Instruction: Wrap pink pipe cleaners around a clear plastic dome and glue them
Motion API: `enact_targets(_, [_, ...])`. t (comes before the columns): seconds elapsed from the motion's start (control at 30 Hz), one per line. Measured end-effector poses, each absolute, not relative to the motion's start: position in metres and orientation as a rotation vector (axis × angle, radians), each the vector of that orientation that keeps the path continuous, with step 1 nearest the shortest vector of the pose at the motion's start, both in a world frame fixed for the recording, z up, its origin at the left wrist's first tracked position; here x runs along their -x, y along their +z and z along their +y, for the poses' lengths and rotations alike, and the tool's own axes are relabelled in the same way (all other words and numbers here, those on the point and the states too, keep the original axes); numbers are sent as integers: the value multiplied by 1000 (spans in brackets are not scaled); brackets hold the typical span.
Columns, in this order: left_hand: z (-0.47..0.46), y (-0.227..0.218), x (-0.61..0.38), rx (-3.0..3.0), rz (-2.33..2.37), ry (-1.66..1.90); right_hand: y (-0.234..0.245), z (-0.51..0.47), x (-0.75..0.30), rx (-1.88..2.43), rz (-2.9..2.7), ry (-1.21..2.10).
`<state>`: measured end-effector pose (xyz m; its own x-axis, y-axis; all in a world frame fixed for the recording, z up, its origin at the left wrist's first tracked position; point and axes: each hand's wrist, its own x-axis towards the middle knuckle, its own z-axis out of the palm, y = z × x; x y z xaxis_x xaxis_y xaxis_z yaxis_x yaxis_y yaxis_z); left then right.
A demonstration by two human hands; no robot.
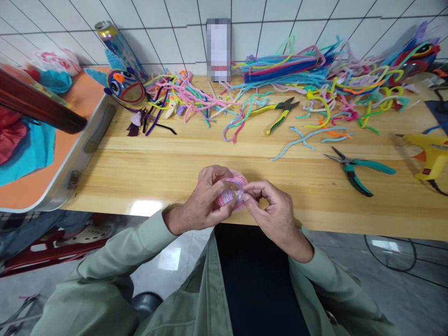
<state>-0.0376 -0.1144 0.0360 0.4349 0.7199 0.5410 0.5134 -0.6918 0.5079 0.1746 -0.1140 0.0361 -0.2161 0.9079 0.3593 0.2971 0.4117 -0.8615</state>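
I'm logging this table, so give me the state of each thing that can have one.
Pink piece, held in left hand
Right hand, fingers pinched at it
Teal pliers, jaws open
Yellow pliers, handles spread
Glue gun, corded, power unclear
Phone, upright, screen blurred
Can, upright
Pipe cleaners, some bundled, some scattered

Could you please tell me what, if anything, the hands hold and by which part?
A pink-and-lilac piece: left hand gripping its left side, right hand pinching its right edge.
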Motion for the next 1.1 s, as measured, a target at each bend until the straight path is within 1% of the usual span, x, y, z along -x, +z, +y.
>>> enact_targets(0.17, [-115,38,35,-2318,966,1169,38,-113,-176,1063,-1758,824])
enact_targets(0.33, [-116,38,36,-2290,967,1159,38,-112,-176,1057,-1786,796])
enact_targets(0.6, [-119,38,39,-2277,972,1174,37,-114,-174,1034,-1727,871])
enact_targets(0.83, [-124,33,39,-2371,1029,1156,31,-119,-175,985,-1850,678])
enact_targets(1.1, [-120,37,39,-2346,1083,1114,32,-120,-178,929,-1949,578])
